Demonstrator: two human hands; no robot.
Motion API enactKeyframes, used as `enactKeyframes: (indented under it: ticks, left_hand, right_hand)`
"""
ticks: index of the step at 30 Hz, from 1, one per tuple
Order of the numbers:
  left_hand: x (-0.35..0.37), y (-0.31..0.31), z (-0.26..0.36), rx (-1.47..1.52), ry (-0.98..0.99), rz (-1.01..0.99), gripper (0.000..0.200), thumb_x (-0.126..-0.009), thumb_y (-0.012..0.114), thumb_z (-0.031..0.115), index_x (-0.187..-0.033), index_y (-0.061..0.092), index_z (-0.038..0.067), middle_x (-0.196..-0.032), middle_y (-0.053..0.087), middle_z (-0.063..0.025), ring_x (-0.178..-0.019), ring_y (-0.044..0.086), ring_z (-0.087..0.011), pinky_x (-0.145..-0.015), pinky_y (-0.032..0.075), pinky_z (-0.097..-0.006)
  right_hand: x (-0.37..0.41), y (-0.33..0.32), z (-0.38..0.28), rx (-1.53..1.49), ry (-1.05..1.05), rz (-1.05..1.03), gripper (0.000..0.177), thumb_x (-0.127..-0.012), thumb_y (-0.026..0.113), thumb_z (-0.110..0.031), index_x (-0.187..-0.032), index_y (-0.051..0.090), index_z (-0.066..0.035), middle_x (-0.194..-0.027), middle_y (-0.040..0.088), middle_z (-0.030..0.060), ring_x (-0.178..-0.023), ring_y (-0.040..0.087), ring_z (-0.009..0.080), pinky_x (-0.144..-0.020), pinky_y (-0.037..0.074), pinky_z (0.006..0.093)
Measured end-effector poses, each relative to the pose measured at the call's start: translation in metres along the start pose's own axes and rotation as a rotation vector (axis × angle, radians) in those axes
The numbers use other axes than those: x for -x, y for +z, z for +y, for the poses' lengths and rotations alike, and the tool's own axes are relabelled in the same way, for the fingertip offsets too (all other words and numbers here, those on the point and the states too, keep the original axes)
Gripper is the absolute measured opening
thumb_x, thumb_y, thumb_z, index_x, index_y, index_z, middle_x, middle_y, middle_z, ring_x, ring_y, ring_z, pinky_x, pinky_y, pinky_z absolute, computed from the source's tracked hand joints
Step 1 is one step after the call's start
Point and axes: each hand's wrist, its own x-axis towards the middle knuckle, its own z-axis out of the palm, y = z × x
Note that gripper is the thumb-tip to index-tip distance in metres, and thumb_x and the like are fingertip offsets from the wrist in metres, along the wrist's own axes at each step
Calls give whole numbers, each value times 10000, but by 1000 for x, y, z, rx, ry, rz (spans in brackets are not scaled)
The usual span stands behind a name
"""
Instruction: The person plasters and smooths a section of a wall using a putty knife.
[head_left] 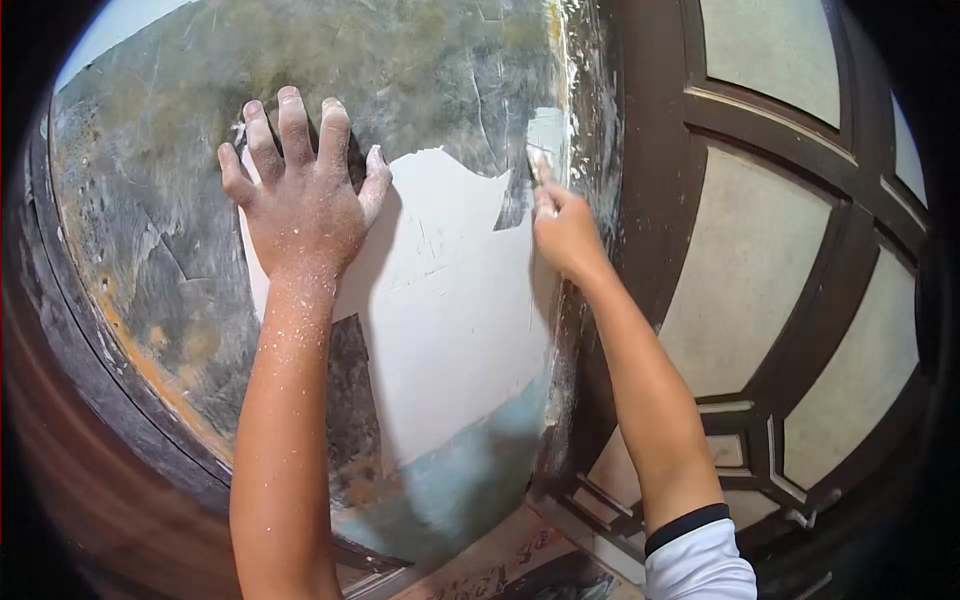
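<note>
Dusted with white powder, my left hand is spread with fingers apart against the grey, mottled wall. My right hand grips a putty knife by its handle, higher up near the wall's right edge. Its blade lies on or very near the wall, where a pale smear shows; the exact contact is hard to make out. Between and below my hands is a large patch of smooth white putty with a ragged top edge. A bluish-green painted area shows beneath the patch.
To the right stands a dark brown frame with cream panels, beside the wall's rough, white-flecked edge. A dark curved border runs along the left. Below the wall is a reddish surface with marks.
</note>
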Motion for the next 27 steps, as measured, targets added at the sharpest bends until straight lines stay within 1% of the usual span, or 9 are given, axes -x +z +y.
enactKeyframes:
  ticks: [7,8,9,11,15,17,19,23,27]
  left_hand:
    - [-1,-1,1,22,-17,2,544,-873,646,560,-1313,571,250,-1466,444,-63,-1415,358,-318,-1150,233,-588]
    - [0,-2,1,16,-32,-34,545,-920,625,567,-1370,546,270,-1469,437,-49,-1439,331,-304,-1184,219,-575]
    - [-1,-1,2,15,-32,-38,545,-920,625,567,-1370,546,270,-1469,437,-49,-1439,331,-304,-1184,219,-575]
    - [1,-2,0,29,-34,-8,532,-916,633,559,-1360,557,276,-1466,442,-50,-1436,338,-298,-1192,209,-555]
    - [-1,-3,1,3,-40,-13,529,-902,651,563,-1338,566,275,-1457,449,-31,-1432,344,-279,-1184,219,-528]
    - [0,-4,1,-9,-39,5,512,-895,663,550,-1315,577,269,-1442,461,-30,-1424,358,-280,-1168,238,-523]
    - [0,-4,2,2,-37,27,515,-893,667,550,-1316,580,269,-1436,467,-26,-1416,373,-279,-1167,238,-514]
    - [-2,-1,1,18,-35,52,491,-855,672,559,-1257,591,288,-1418,474,-20,-1400,383,-283,-1152,268,-551]
    - [0,-1,0,13,-33,79,502,-847,687,546,-1266,602,283,-1413,486,-24,-1394,394,-284,-1153,266,-547]
  right_hand:
    - [-26,5,26,-9,-322,115,335,-968,549,-166,-1253,676,-45,-1123,707,267,-1071,678,436,-934,510,438]
    - [-16,-5,0,-4,-159,37,379,-972,544,-152,-1324,652,-63,-1176,698,257,-1098,663,448,-948,504,441]
    - [-15,-9,0,-4,-158,33,379,-972,544,-152,-1324,652,-63,-1176,698,257,-1098,663,448,-948,504,441]
    - [-12,-12,3,101,-137,-57,477,-1047,500,-172,-1522,483,-135,-1403,601,254,-1287,615,358,-1054,447,344]
    - [-27,-9,5,36,-233,28,428,-1000,538,-195,-1419,599,-133,-1148,691,283,-1086,663,456,-944,508,442]
    - [-20,-10,8,21,-153,-8,431,-1008,527,-203,-1428,590,-133,-1173,688,282,-1090,662,458,-949,508,439]
    - [-21,-5,12,17,-390,90,431,-1018,524,-223,-1433,580,-119,-1167,684,297,-1081,659,467,-944,507,438]
    - [-45,-10,8,-30,-356,66,427,-1022,517,-220,-1435,585,-136,-1158,691,288,-1091,652,473,-953,503,429]
    - [-42,-13,9,16,-312,40,397,-1019,523,-238,-1364,633,-75,-1117,690,301,-1063,669,453,-924,504,442]
